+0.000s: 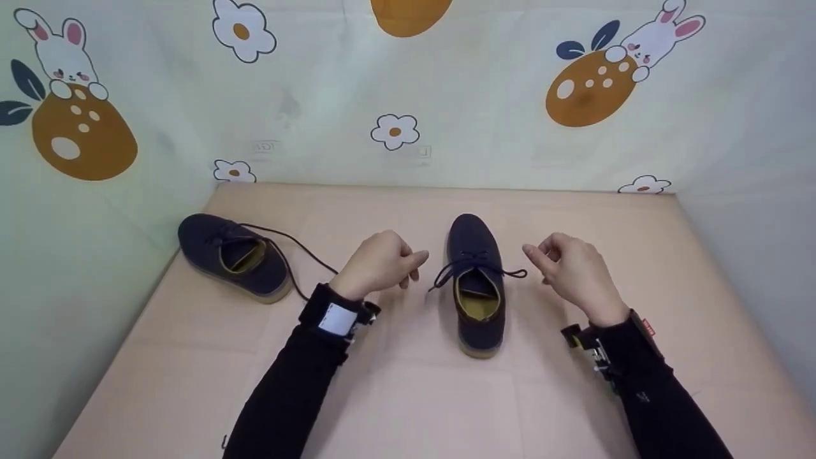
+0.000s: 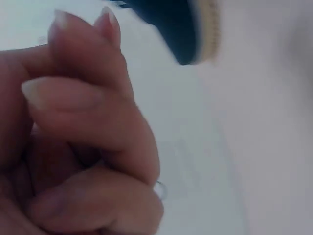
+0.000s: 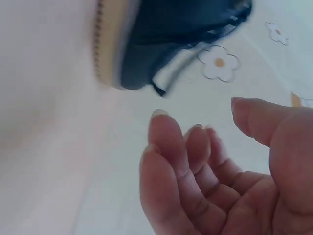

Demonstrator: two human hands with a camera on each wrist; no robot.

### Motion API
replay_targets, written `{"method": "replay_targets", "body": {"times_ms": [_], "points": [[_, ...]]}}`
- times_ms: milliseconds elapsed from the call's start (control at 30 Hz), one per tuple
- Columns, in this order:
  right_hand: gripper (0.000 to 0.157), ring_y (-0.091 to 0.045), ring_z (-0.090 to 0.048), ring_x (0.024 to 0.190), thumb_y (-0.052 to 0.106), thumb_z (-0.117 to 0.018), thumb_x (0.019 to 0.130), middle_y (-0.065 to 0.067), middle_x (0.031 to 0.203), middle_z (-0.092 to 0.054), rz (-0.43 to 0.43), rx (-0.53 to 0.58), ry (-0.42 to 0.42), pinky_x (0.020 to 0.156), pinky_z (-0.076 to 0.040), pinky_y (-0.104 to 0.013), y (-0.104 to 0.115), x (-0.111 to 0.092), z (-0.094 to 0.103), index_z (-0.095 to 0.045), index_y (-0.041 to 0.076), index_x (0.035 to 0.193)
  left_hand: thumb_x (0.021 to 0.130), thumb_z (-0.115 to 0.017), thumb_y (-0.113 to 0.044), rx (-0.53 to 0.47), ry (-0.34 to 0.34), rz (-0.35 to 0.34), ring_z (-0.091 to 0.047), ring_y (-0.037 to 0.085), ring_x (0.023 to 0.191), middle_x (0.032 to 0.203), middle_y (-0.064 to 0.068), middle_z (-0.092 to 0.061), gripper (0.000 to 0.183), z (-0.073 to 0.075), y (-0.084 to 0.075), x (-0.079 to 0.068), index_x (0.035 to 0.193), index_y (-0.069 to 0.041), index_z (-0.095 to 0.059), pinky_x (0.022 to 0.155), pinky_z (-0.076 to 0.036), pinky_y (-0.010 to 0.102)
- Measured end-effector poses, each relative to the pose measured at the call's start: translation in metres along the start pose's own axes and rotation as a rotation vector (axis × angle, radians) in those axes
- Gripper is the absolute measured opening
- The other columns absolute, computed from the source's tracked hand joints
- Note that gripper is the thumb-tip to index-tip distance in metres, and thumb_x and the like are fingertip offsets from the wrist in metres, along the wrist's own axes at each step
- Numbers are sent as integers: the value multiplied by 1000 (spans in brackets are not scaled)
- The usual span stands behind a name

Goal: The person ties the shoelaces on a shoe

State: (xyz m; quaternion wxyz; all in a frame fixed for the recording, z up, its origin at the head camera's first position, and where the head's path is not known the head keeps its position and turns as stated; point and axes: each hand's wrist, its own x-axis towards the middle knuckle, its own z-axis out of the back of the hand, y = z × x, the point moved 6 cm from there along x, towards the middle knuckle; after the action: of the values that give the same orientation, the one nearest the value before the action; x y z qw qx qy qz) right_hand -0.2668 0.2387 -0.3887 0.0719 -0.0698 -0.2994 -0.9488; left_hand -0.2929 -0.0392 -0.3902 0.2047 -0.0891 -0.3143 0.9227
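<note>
A dark navy lace-up shoe [image 1: 475, 242] stands on the table between my hands, toe pointing away. Its lace [image 1: 472, 262] is tied across the front, with a loop out to the right and a loop and loose end to the left. Left of this shoe is my left hand [image 1: 382, 261], fingers loosely curled, nothing between them. On the other side my right hand [image 1: 570, 271] is raised, fingers bent, thumb apart from them and holding nothing. The right wrist view shows the shoe's side and a hanging lace end [image 3: 160, 89] beyond my fingertips.
A second navy shoe [image 1: 210, 252] sits at the left, toe turned to the far left. Its long untied lace [image 1: 290, 236] trails over the table [image 1: 408, 408] toward my left wrist. Cloth walls [image 1: 319, 95] with rabbit and flower prints enclose the back and sides.
</note>
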Motion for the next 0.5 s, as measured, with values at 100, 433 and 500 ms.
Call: {"method": "replay_targets", "body": {"times_ms": [100,433,500], "points": [[42,-14,-57,57,47,-58,98,5,58,-63,24,8,44,65,-43,-36,13,-6,2,-69,14,74,99,-58,-42,-17,71,-68,-57,11,45,52,-8,-63,48,-4,-20,-9,60,-19,-72,52,-44,27],[41,-12,-56,55,45,-63,95,3,66,-67,53,-6,219,56,-43,-33,22,-12,-36,-78,10,81,97,-61,-45,-94,191,-24,-68,29,55,73,10,-71,48,-50,-19,1,79,-3,-73,47,-44,26],[41,-12,-58,54,46,-64,95,1,68,-68,35,16,225,55,-44,-32,21,-13,-40,-78,7,91,97,-62,-42,-174,177,-15,-68,32,58,72,12,-70,44,-55,-16,4,81,-2,-72,47,-42,25]]}}
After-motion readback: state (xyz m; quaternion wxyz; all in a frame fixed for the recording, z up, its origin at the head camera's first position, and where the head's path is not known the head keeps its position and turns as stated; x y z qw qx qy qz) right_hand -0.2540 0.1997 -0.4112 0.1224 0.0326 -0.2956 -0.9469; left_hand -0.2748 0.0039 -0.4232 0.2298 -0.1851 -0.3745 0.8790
